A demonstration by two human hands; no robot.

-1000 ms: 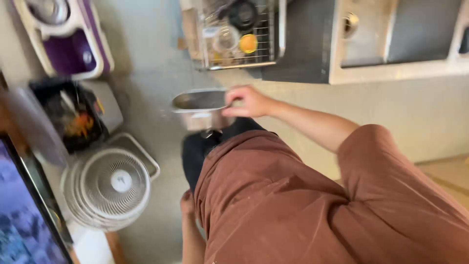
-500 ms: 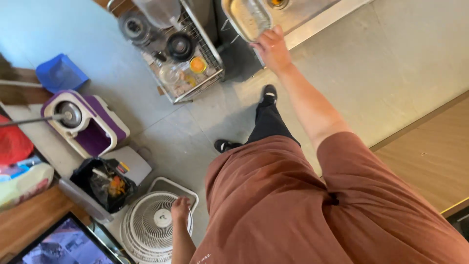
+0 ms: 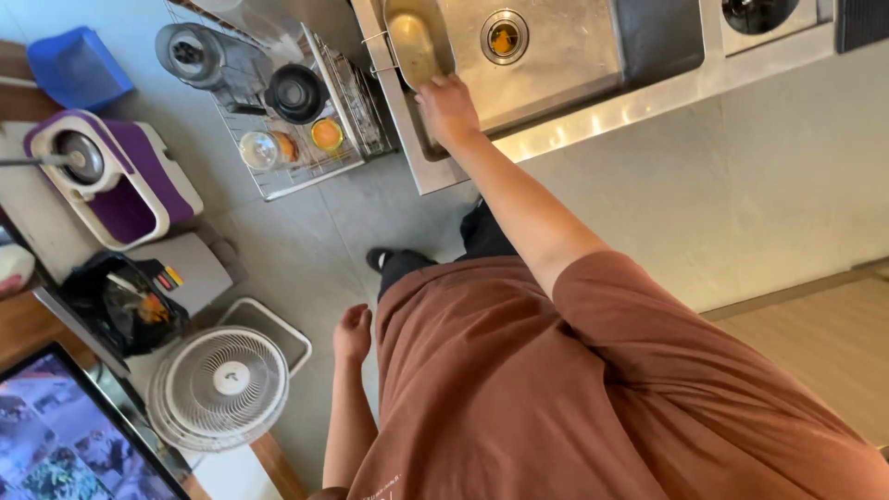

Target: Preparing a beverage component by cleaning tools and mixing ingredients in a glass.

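Observation:
My right hand point(image 3: 447, 109) reaches out to the steel sink point(image 3: 565, 65) and grips the near end of a rectangular metal pan point(image 3: 415, 42). The pan rests at the sink's left side with a yellowish film inside. My left hand point(image 3: 352, 333) hangs at my side with loosely curled fingers and nothing in it, just above a white floor fan point(image 3: 220, 384). My brown shirt fills the lower right, and one black shoe point(image 3: 381, 259) shows on the grey floor.
A wire dish rack point(image 3: 347, 148) left of the sink holds a blender jar, a black bowl and cups. On the floor stand a purple-and-white mop bucket point(image 3: 139, 185), a blue bin point(image 3: 79, 65) and a black-lined waste bin point(image 3: 120, 306). A screen point(image 3: 56, 435) glows at lower left.
My right hand carried the metal pan from in front of my body up to the sink and set it at the basin's left side. The view swung toward the sink; my left hand stayed down.

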